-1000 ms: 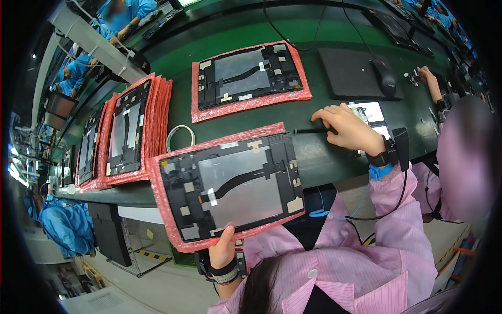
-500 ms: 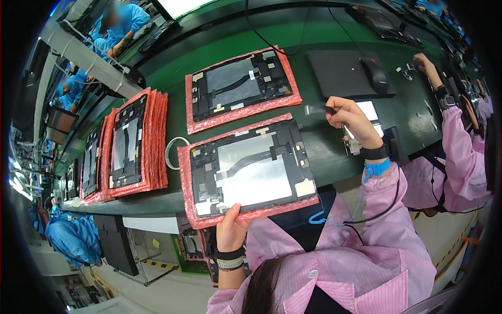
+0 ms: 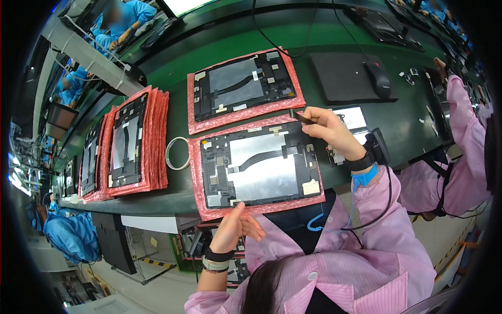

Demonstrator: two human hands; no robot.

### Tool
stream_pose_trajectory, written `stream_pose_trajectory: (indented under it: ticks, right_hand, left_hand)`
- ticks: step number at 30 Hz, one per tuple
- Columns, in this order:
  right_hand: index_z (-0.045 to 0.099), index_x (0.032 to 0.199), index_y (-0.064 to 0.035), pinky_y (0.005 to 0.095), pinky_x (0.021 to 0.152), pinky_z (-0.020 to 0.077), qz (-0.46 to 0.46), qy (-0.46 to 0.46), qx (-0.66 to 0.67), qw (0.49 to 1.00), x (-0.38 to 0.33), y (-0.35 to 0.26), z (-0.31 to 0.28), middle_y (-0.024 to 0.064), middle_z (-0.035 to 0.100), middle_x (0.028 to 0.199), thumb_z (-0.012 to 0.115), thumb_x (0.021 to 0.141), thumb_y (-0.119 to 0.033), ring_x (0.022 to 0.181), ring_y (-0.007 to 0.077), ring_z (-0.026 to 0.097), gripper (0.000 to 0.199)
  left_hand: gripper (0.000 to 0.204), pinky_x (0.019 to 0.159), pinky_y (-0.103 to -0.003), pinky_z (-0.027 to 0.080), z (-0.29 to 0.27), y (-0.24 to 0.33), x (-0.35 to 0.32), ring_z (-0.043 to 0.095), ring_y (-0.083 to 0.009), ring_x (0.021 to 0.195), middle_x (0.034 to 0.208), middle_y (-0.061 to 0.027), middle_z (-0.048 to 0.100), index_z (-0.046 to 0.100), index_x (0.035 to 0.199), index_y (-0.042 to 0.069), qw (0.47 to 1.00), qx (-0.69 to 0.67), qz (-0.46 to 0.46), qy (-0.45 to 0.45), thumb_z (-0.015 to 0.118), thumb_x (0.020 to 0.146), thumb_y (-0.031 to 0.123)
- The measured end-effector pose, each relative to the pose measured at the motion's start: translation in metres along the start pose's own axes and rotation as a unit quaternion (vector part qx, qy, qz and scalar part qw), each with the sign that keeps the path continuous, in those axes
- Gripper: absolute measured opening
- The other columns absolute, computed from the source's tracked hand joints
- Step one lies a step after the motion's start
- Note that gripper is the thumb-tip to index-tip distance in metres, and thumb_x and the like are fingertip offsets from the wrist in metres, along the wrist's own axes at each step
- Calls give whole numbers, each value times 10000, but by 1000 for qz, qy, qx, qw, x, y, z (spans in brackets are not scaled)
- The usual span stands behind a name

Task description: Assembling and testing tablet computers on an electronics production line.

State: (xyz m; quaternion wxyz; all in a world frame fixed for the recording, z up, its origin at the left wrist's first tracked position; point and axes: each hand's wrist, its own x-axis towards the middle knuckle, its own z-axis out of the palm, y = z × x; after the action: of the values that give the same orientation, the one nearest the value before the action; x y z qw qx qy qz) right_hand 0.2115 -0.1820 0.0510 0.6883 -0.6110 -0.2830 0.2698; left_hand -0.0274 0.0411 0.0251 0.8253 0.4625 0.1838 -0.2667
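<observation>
In front of me a black device panel (image 3: 212, 178) with a silvery middle and a dark ribbon cable lies on pink bubble wrap (image 3: 308, 198). My left hand (image 3: 234, 230) is at its near edge, fingers stretched out and apart, with the thumb tip by the rim. My right hand (image 3: 329, 128) is over the far right corner and pinches a slim black tool (image 3: 302, 118) with a light tip. The tip points to the left; whether it touches the panel I cannot tell. A similar panel (image 3: 209, 89) lies just beyond, on its own pink wrap.
To the left stand pink-wrapped panels (image 3: 125, 141) in stacks, with a white tape roll (image 3: 178, 153) beside them. A black laptop-like slab (image 3: 337, 78) carries a mouse (image 3: 376, 78). A white-screened device (image 3: 351, 118) lies by my right hand. A co-worker's pink sleeve (image 3: 463, 115) is at right.
My right hand has moved left and nearer, bringing the black tool to the panel's far corner. The near panel has shifted slightly right. My left fingers have opened from its edge.
</observation>
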Motion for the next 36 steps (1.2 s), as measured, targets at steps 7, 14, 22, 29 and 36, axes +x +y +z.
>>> stream_pose_trajectory:
  ticks: [7,14,22,29,36]
  right_hand:
    - [482,810,-21,272,620,361,-53,76,-203,975,-8,8,15,33,477,742,598,776,-94,701,120,453,141]
    - [522,1030,-23,381,882,394,-120,293,-378,870,-77,7,59,147,510,1012,594,723,-57,970,315,496,317]
    - [501,1069,28,316,673,446,-50,254,-361,896,-138,11,79,126,500,908,547,816,-47,771,249,535,268]
    - [439,1164,82,329,722,448,-45,241,-371,896,-127,18,80,168,475,971,532,812,-44,861,278,527,386]
    - [490,1142,91,334,716,460,-66,245,-357,899,-125,27,80,179,491,976,528,771,33,825,297,553,377]
  left_hand:
    - [209,620,-254,475,26,27,-36,599,-143,682,798,-107,637,592,825,-48,962,219,146,68,501,910,120]
    - [177,685,-261,410,-22,28,-31,513,-137,864,919,-86,569,555,980,-31,658,511,362,417,554,867,106]
    - [266,682,-354,486,-5,49,-6,602,-277,772,899,-193,610,583,1025,-57,635,555,304,443,591,868,158]
    - [412,733,-426,460,-10,76,9,582,-380,843,911,-286,580,571,985,-76,615,647,150,426,562,872,320]
    - [300,740,-224,387,-55,72,6,487,-100,827,918,-39,555,547,988,-59,849,302,208,381,489,930,230]
